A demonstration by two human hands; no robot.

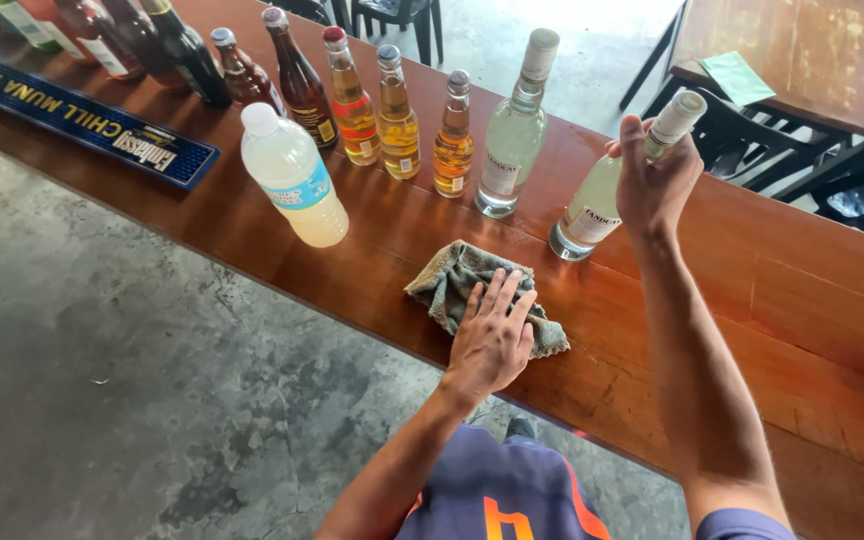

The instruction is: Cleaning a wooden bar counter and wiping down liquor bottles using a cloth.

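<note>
Wooden bar counter (712, 300) over a concrete floor, with a row of bottles lined up along it and a blue bar mat (82, 120) at the far left. Our left hand (492, 335) lies flat and unclenched on the grey-green rag (447, 280) on the counter, while our right hand (657, 185) grasps the clear bottle (592, 210) by its neck, tilted, base just off or barely on the wood. We judge this a wiping step: next the rag must pass beneath the bottle's spot, bottle held steady.
</note>
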